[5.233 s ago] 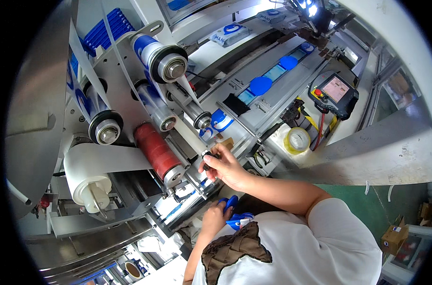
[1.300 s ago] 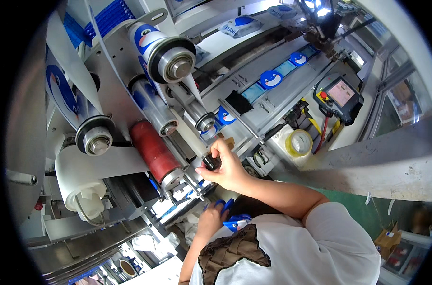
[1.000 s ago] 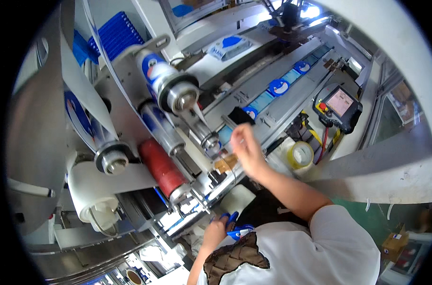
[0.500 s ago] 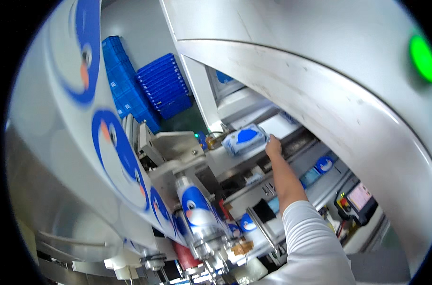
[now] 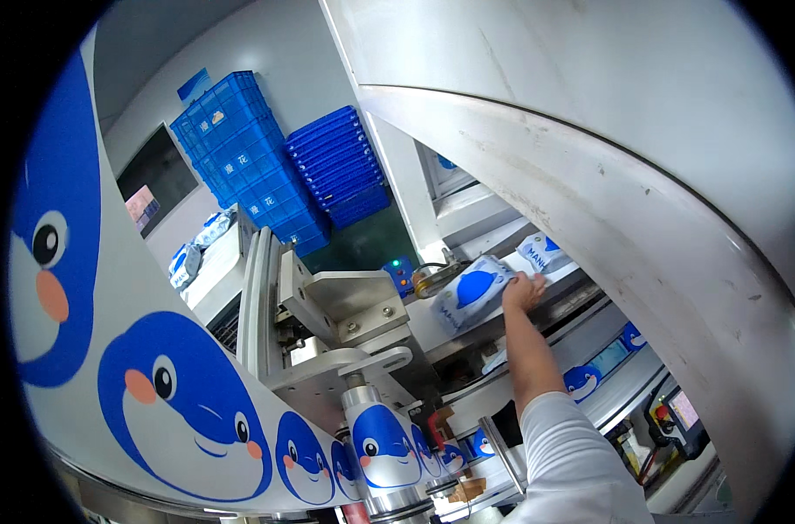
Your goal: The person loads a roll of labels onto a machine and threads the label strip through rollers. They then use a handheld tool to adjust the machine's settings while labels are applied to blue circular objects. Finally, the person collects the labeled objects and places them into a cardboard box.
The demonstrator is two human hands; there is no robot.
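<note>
My right hand (image 5: 524, 293), at the end of a white-sleeved arm, is closed at the right end of a soft white plastic pack (image 5: 454, 306) with a blue printed shape. The pack sits tilted over a pale conveyor (image 5: 428, 327), and part of its end is hidden by my fingers. Just beyond my hand, a second similar pack (image 5: 541, 251) lies on the same conveyor. My left hand does not show.
A large roll of printed film (image 5: 183, 406) fills the left side, beside metal brackets (image 5: 354, 306) and a smaller film-wrapped roller (image 5: 384, 445). A white machine cover (image 5: 589, 175) arches over the right. Blue crates (image 5: 240, 162) stand stacked behind. A control panel (image 5: 677, 419) sits at lower right.
The view has shifted, showing more of the crates and film roll at left. My right hand stays at the pack's end; a second pack shows more fully beyond it.
</note>
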